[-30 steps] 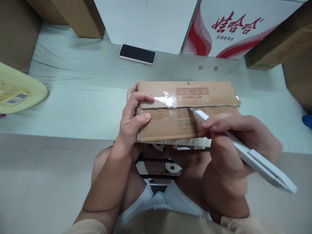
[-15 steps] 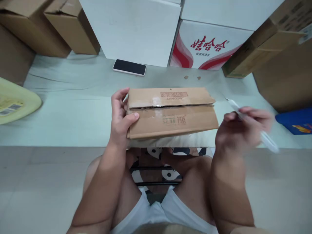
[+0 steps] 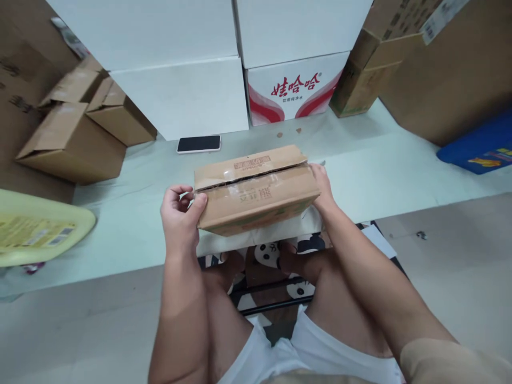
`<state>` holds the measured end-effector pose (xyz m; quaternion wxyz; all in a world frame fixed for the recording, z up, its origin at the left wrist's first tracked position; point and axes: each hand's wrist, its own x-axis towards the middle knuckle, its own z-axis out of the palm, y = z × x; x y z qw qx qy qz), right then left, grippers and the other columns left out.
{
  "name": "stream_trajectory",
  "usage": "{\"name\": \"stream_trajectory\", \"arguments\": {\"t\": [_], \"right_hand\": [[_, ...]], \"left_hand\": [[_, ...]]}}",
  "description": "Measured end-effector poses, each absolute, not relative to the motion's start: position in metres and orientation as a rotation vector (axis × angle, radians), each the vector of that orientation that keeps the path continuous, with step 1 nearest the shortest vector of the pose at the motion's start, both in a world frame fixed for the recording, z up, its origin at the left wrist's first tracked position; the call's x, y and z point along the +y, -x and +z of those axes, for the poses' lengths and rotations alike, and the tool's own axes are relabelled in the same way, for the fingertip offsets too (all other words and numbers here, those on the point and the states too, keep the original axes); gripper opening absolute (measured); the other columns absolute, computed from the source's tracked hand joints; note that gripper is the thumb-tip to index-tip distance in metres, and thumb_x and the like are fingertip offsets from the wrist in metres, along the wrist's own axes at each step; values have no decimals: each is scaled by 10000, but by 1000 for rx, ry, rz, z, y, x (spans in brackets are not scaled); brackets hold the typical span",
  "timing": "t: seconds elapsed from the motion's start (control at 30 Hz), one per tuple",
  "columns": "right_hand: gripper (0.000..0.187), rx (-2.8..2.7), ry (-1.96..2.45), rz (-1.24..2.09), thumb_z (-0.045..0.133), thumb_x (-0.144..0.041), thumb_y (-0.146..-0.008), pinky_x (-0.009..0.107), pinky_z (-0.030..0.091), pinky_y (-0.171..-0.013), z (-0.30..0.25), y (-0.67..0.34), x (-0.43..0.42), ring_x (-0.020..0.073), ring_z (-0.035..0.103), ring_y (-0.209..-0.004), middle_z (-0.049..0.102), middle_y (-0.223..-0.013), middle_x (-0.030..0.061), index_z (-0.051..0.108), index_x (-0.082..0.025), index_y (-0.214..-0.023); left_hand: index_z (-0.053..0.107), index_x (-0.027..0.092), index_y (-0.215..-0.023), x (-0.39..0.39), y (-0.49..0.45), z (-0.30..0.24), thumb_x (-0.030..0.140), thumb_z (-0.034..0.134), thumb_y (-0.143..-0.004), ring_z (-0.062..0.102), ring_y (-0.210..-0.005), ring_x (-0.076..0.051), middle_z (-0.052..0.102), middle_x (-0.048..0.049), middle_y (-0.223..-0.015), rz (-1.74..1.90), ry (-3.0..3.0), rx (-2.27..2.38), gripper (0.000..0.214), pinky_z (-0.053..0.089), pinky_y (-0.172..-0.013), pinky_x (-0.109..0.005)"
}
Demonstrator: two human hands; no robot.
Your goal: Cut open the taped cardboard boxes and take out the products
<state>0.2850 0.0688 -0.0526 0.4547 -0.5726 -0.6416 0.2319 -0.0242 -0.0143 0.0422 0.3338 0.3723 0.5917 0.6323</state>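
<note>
A brown cardboard box [image 3: 260, 189] with printed flaps is held slightly tilted over the near edge of the table. Between its top flaps runs a dark slit, with clear tape near the middle. My left hand [image 3: 182, 210] grips the box's left end, thumb on the upper edge and fingers curled at the side. My right hand [image 3: 323, 186] is at the right end, its fingers partly hidden behind the box. Just past those fingers shows a small tip [image 3: 323, 162], apparently of the white pen-shaped tool; the rest of it is hidden.
A phone [image 3: 199, 144] lies behind the box, before white cartons [image 3: 188, 98] and a red-and-white carton [image 3: 294, 93]. Two small brown scraps [image 3: 279, 135] lie nearby. Brown boxes [image 3: 86, 138] and a yellow jug [image 3: 44, 226] stand left; a blue container [image 3: 480, 141] is right.
My right hand has moved left from beside the box to its right end, and the white tool is now mostly out of sight. The box is more tilted. The view has shifted.
</note>
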Motion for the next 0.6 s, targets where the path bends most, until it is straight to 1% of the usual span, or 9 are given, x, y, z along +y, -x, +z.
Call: {"name": "stream_trajectory", "arguments": {"t": [0.07, 0.13, 0.17, 0.23, 0.33, 0.4, 0.47, 0.53, 0.6], "right_hand": [[253, -1444, 1349, 675, 521, -435, -864, 362, 532, -838, -37, -283, 55, 196, 628, -910, 648, -954, 48, 615, -229, -977], [256, -1315, 1202, 796, 540, -459, -876, 330, 523, -804, -21, -280, 36, 167, 618, -819, 649, -872, 19, 628, -224, -927], [269, -1261, 1109, 834, 571, -478, -868, 326, 518, -808, -14, -278, 26, 164, 619, -814, 657, -871, 15, 644, -226, -925], [297, -1200, 954, 826, 630, -512, -834, 347, 514, -851, -1, -273, 7, 185, 638, -881, 682, -936, 29, 685, -236, -930], [285, -1144, 764, 748, 624, -515, -834, 416, 509, -920, 15, -265, -10, 233, 668, -943, 704, -898, 43, 714, -245, -837], [347, -1182, 642, 754, 566, -470, -891, 441, 509, -896, 23, -263, -15, 220, 673, -775, 657, -676, 24, 656, -237, -650], [505, -1298, 551, 805, 498, -377, -959, 433, 494, -855, 28, -264, -16, 171, 590, -547, 509, -455, -15, 507, -218, -479], [546, -1484, 547, 792, 486, -300, -985, 413, 468, -836, 32, -269, -15, 131, 516, -460, 453, -397, -39, 461, -202, -448], [437, -1655, 601, 703, 527, -294, -973, 397, 459, -826, 33, -273, -14, 136, 569, -530, 545, -472, -33, 581, -213, -546]], "left_hand": [[546, 187, -728, -20, 25, 50, 394, 819, -561, 536, -692, -104, 600, -23, -927, 1563, -1039, 1660, 382, 398, -595, -227], [558, 179, -659, -25, 24, 58, 416, 776, -648, 619, -843, -161, 633, -52, -1023, 1514, -1165, 1742, 322, 463, -673, -256], [574, 181, -642, -28, 23, 61, 413, 752, -689, 633, -927, -193, 642, -59, -1037, 1497, -1236, 1761, 296, 488, -727, -279], [582, 187, -595, -33, 19, 66, 369, 724, -735, 624, -1022, -229, 650, -58, -954, 1508, -1377, 1769, 270, 496, -822, -322], [574, 187, -544, -40, 13, 69, 227, 674, -770, 606, -916, -198, 602, -27, -745, 1751, -1485, 1639, 250, 457, -828, -332], [588, 187, -536, -44, 12, 69, 172, 593, -795, 580, -740, -172, 567, -16, -636, 1886, -1473, 1394, 260, 437, -715, -332], [627, 193, -556, -46, 15, 71, 163, 548, -794, 546, -605, -166, 593, -19, -602, 1829, -1482, 1160, 253, 404, -603, -339], [677, 205, -603, -46, 21, 75, 234, 550, -809, 582, -613, -197, 657, -38, -633, 1643, -1585, 995, 244, 438, -607, -364], [736, 224, -680, -46, 28, 81, 375, 549, -844, 660, -801, -264, 743, -72, -775, 1420, -1730, 929, 291, 512, -784, -429]]}}
